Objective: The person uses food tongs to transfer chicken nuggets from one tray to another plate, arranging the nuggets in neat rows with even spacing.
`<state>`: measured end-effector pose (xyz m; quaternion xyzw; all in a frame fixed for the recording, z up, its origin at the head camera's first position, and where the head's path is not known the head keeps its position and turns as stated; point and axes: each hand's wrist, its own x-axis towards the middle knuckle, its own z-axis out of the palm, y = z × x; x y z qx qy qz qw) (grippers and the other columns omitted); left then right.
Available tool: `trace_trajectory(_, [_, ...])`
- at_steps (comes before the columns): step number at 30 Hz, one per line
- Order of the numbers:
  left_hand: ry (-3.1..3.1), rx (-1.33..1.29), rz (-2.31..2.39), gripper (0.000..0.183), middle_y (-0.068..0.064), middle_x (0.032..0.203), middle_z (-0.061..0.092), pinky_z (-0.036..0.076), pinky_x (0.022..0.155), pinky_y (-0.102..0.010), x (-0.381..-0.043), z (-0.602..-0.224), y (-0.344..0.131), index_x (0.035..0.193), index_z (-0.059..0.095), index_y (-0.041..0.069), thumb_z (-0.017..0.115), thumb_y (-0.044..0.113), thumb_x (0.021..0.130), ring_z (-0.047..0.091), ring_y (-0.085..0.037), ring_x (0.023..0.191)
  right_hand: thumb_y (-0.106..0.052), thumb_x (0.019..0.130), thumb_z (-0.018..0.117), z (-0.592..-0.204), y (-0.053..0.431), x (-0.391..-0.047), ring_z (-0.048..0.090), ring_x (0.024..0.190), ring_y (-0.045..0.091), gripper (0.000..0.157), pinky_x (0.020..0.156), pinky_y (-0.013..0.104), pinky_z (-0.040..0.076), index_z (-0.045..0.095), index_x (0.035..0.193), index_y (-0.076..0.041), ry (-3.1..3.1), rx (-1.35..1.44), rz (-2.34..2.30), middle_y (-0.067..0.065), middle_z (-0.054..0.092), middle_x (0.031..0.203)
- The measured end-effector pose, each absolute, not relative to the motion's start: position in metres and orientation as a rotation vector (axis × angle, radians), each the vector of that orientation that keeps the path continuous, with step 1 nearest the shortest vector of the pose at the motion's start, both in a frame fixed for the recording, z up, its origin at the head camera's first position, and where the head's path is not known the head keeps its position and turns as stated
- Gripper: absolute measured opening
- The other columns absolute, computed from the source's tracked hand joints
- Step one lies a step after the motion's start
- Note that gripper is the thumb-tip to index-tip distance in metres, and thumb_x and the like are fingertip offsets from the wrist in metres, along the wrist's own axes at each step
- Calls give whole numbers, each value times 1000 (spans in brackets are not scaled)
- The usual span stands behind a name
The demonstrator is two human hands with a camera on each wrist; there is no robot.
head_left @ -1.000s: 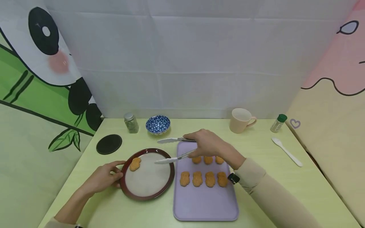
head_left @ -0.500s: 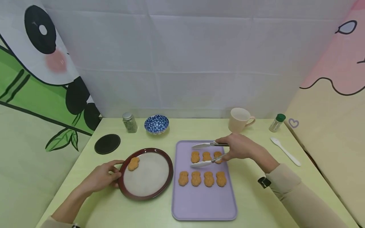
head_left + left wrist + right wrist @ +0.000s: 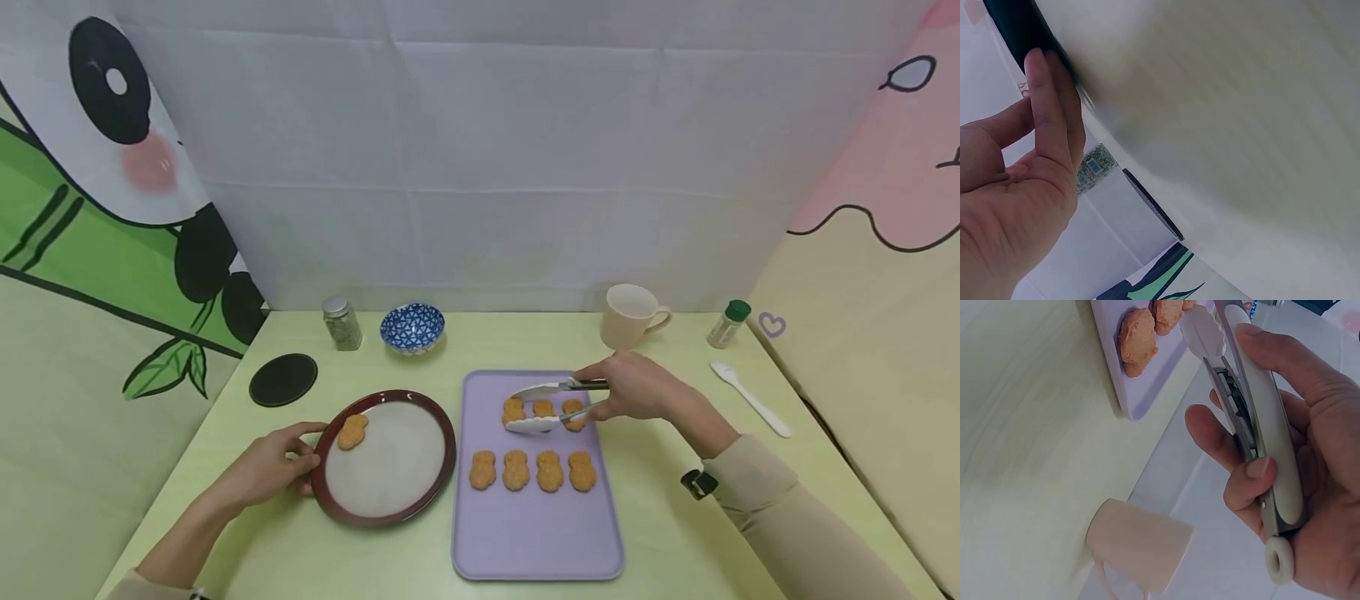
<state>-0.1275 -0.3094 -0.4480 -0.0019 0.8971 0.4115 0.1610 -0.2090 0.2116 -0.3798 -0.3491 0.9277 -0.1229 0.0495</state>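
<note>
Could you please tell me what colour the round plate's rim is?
The plate's rim is dark reddish-brown; it shows best in the head view.

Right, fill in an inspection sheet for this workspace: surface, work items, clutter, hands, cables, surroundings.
Surface: pale table.
Work items: tongs spread at the back row on the purple tray; seven browned pieces there, one more on the brown-rimmed plate.
Clutter: black disc, lidded jar, blue bowl, mug, green-capped bottle, white utensil.
Hands: left hand touches the plate's rim; right hand holds the tongs.
Cables: nothing seen.
Surroundings: white cloth behind; cartoon panels at both sides.
</note>
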Motion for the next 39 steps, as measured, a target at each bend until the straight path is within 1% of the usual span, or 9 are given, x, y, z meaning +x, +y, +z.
trace_trajectory(2, [2558, -13, 1176, 51, -9, 86, 61, 49, 56, -29, -127, -448, -309, 138, 43, 6, 61, 6, 90, 63, -21, 62, -36, 69, 82, -379, 209, -208, 53, 71, 7, 56, 68, 33, 46, 68, 118, -13, 2833, -1066, -375, -1, 69, 106])
trace_trajectory(9, [2563, 4, 1175, 50, -9, 85, 61, 49, 57, -29, -129, -449, -308, 138, 43, 6, 60, 6, 91, 64, -21, 62, -38, 70, 81, -368, 184, -207, 49, 65, 7, 54, 60, 27, 42, 68, 118, -16, 2831, -1135, -461, -12, 67, 90])
trace_trajectory(12, [2565, -14, 1162, 49, -9, 86, 61, 49, 57, -29, -129, -449, -309, 138, 44, 8, 60, 6, 91, 63, -21, 62, -38, 72, 80, -365, 159, -208, 50, 65, 7, 53, 61, 27, 43, 67, 119, -16, 2823, -1181, -458, -10, 68, 92])
trace_trajectory(18, [2569, -19, 1153, 49, -9, 86, 61, 48, 58, -28, -128, -450, -312, 137, 44, 9, 60, 6, 91, 63, -21, 63, -42, 75, 77, -370, 96, -210, 54, 75, 9, 58, 68, 30, 46, 63, 126, -18, 2782, -1179, -397, -3, 68, 106])
trace_trajectory(20, [2565, -22, 1161, 49, -9, 86, 60, 48, 57, -29, -128, -449, -311, 137, 44, 9, 60, 6, 91, 63, -21, 63, -43, 76, 77, -373, 78, -210, 55, 79, 10, 59, 70, 31, 47, 62, 127, -19, 2767, -1182, -383, -4, 67, 109])
trace_trajectory(23, [2561, -38, 1162, 49, -9, 86, 60, 49, 57, -29, -128, -448, -311, 137, 44, 9, 60, 5, 91, 63, -21, 63, -44, 75, 76, -377, 58, -210, 56, 82, 9, 59, 73, 32, 48, 62, 127, -20, 2760, -1214, -364, -6, 67, 109])
trace_trajectory(28, [2554, -22, 1154, 50, -9, 86, 61, 48, 57, -29, -128, -448, -310, 138, 43, 9, 60, 6, 91, 63, -21, 63, -43, 74, 77, -380, 41, -210, 55, 77, 9, 57, 70, 31, 48, 64, 124, -21, 2757, -1241, -363, -9, 68, 101])
trace_trajectory(34, [2556, -11, 1169, 50, -9, 86, 60, 49, 56, -30, -130, -450, -311, 138, 43, 7, 60, 4, 91, 63, -21, 62, -42, 73, 79, -384, 31, -210, 54, 76, 8, 57, 66, 29, 47, 64, 124, -20, 2743, -1224, -378, -6, 68, 103])
trace_trajectory(39, [2563, -35, 1154, 49, -8, 86, 61, 49, 56, -30, -130, -453, -312, 137, 44, 9, 60, 5, 91, 63, -20, 63, -43, 72, 80, -387, 26, -209, 54, 72, 9, 58, 62, 28, 46, 64, 123, -20, 2738, -1188, -386, -6, 68, 103])
